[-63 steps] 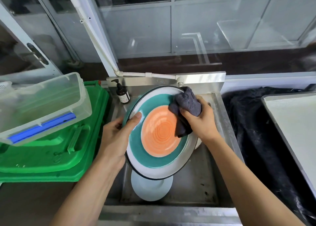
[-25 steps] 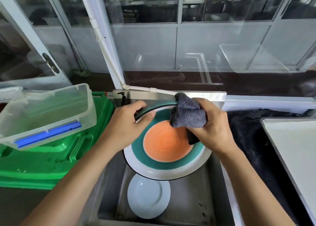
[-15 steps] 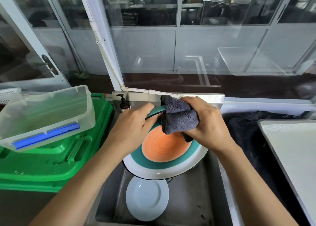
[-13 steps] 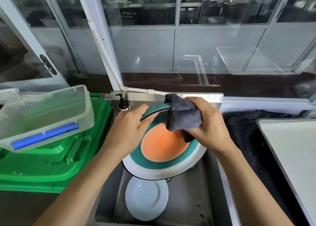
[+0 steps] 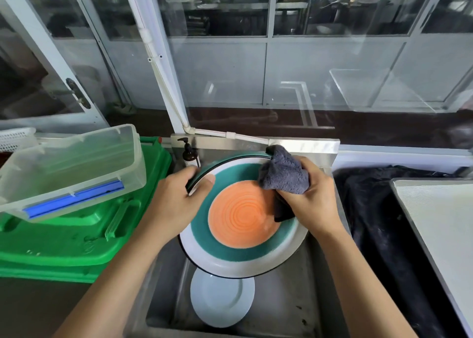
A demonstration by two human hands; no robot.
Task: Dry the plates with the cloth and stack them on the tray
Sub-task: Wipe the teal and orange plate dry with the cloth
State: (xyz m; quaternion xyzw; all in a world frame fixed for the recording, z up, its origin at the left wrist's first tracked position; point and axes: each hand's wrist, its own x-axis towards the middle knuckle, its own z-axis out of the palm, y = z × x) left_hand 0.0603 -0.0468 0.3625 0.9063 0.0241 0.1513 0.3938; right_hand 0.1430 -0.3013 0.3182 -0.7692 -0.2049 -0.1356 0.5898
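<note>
A large plate [image 5: 238,237] with an orange centre, teal ring and white rim is held tilted over the steel sink [image 5: 294,309]. My left hand [image 5: 176,202] grips its upper left rim, thumb on the face. My right hand [image 5: 314,202] holds a bunched grey cloth [image 5: 282,173] against the plate's upper right rim. A small pale blue plate [image 5: 221,299] lies flat on the sink floor, partly under the large plate. The metal tray [image 5: 442,225] sits at the right edge with nothing on it.
A clear plastic box [image 5: 69,168] with a blue clip rests on green crates [image 5: 76,235] left of the sink. A dark soap pump bottle [image 5: 189,153] stands at the sink's back left corner. Black fabric [image 5: 378,225] lies between sink and tray. Glass panels rise behind.
The cloth has moved from the plate's right side up to the top rim and back toward the upper right. My left hand has shifted up to the upper left rim.
</note>
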